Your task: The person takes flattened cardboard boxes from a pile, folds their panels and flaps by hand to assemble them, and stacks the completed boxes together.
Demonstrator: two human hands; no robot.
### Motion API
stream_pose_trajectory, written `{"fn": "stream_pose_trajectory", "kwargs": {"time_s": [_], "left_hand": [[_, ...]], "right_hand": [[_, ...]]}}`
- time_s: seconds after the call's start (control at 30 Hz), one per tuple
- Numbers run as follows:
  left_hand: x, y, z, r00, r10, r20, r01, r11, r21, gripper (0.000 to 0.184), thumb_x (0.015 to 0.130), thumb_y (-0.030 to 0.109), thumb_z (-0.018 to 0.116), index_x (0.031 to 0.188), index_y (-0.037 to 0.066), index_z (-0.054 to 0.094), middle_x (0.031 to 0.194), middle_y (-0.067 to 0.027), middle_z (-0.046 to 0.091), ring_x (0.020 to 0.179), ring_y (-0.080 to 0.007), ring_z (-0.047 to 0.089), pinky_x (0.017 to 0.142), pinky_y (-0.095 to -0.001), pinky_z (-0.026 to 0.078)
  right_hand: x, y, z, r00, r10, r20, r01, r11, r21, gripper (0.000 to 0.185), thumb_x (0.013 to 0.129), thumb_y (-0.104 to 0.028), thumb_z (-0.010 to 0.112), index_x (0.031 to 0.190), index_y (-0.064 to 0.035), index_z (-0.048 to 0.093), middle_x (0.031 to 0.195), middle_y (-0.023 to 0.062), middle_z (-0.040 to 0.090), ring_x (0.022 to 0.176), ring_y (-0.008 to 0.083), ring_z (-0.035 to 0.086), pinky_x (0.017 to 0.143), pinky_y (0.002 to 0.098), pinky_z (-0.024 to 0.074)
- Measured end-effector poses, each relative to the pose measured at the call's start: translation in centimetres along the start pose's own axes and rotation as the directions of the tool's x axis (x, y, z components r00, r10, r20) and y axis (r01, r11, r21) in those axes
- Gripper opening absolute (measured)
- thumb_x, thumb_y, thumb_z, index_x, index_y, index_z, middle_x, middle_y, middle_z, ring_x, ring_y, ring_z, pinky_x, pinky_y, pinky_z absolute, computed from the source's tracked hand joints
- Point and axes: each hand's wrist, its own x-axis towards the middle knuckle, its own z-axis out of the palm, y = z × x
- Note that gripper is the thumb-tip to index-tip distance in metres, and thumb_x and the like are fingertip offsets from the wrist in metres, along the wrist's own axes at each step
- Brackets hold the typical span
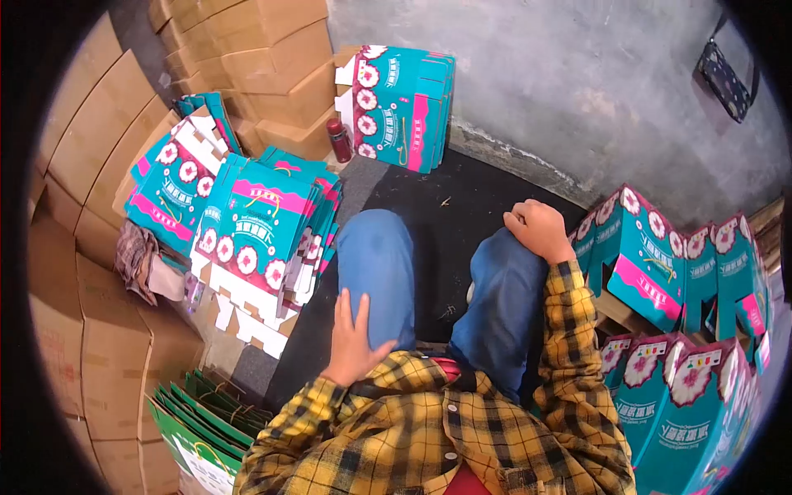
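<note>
My left hand [355,337] lies on my left thigh with its fingers spread, holding nothing. On my right knee rests my right hand [536,230], its fingers curled in and nothing visible in them. Beside my left leg is a pile of flat teal and pink cartons [256,216] with flower prints. Assembled teal boxes [648,247] stand near my right arm, with further ones [672,404] in front of them, lower in the view. Neither hand touches a carton.
Brown cardboard boxes [107,330] are stacked at the left and back. Flat cartons [404,107] lean on the grey wall beside a red bottle [338,140]. Green bags [206,421] stand at the lower left. A dark pouch [724,81] hangs on the wall.
</note>
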Motion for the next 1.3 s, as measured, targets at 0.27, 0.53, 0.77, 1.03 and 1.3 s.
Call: {"fn": "stream_pose_trajectory", "kwargs": {"time_s": [0.27,0.53,0.77,1.03,1.3], "left_hand": [[-5.3,-1.3,1.6,0.973,-0.160,0.164,0.200,0.942,-0.268,0.114,0.069,0.034,0.082,0.146,-0.007,0.008,0.140,-0.0390,0.025,0.129,-0.0522,0.033,0.105,-0.0465,0.036],[-2.3,3.5,-0.6,0.992,-0.116,-0.056,0.112,0.991,-0.075,0.113,0.071,0.042,0.080,0.145,-0.008,0.010,0.144,-0.0344,0.022,0.133,-0.0467,0.030,0.109,-0.0477,0.029],[0.9,0.2,0.6,0.976,-0.212,-0.056,0.177,0.912,-0.370,0.088,0.082,0.042,0.068,0.142,-0.006,0.025,0.142,-0.0311,0.032,0.131,-0.0422,0.035,0.109,-0.0445,0.030],[6.3,-18.9,8.6,0.497,-0.774,0.393,0.140,-0.375,-0.916,0.031,0.096,0.034,0.053,0.112,0.008,0.056,0.100,-0.0055,0.063,0.093,-0.0173,0.062,0.083,-0.0347,0.048],[6.5,-32.5,14.5,0.137,-0.870,0.474,-0.369,-0.489,-0.790,0.036,0.088,0.031,0.066,0.110,0.008,0.050,0.105,-0.0077,0.058,0.096,-0.0229,0.061,0.085,-0.0409,0.047]], "right_hand": [[-0.4,0.1,5.4,1.000,-0.021,-0.010,0.015,0.905,-0.426,0.027,0.075,-0.034,0.063,0.079,-0.0079,0.070,0.088,0.0092,0.063,0.087,0.0283,0.059,0.071,0.0414,0.0492],[-0.8,-0.8,5.9,0.988,-0.152,0.025,0.152,0.940,-0.304,0.024,0.076,-0.032,0.064,0.078,-0.0088,0.068,0.081,0.0084,0.063,0.083,0.0266,0.060,0.072,0.0421,0.0473],[0.4,-2.0,6.3,0.979,-0.133,0.155,0.185,0.901,-0.392,0.025,0.082,-0.030,0.061,0.073,-0.0069,0.064,0.080,0.0093,0.064,0.081,0.0276,0.061,0.070,0.0417,0.0471],[0.8,-3.5,8.0,0.964,-0.164,0.209,0.228,0.916,-0.329,0.021,0.086,-0.026,0.058,0.078,-0.0068,0.061,0.075,0.0096,0.061,0.073,0.0280,0.060,0.066,0.0411,0.0454],[1.7,-4.2,8.1,0.947,-0.126,0.296,0.201,0.950,-0.240,0.015,0.086,-0.021,0.060,0.086,-0.0064,0.058,0.078,0.0104,0.058,0.077,0.0295,0.058,0.066,0.0429,0.0442]]}}
